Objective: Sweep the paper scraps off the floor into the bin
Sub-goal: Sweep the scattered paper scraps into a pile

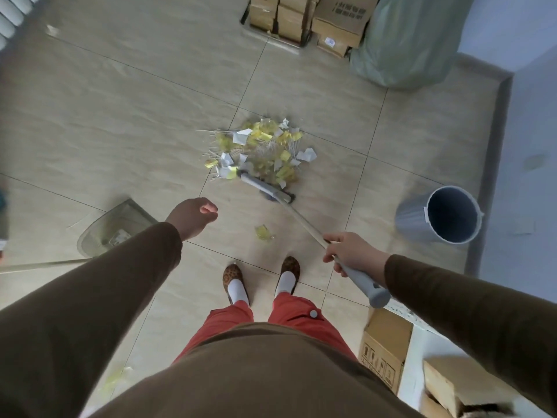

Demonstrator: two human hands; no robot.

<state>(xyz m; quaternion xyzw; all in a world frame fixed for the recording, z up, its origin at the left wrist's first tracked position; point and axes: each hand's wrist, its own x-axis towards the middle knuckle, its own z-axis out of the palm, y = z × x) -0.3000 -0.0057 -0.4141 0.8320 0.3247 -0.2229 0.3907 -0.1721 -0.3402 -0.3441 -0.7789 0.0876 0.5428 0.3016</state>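
right hand (351,253) clamped on broom (304,220) handle; left hand (193,217) loosely curled, empty. scraps (262,149) piled at broom head, bin (413,218) well right. Risk: hard stroke scatters pile; stray scrap (263,232) by feet (233,276) missed.

beige tiled floor (120,116) carries scrap pile (259,149), bin (413,215), dustpan (114,230), boxes (307,16).
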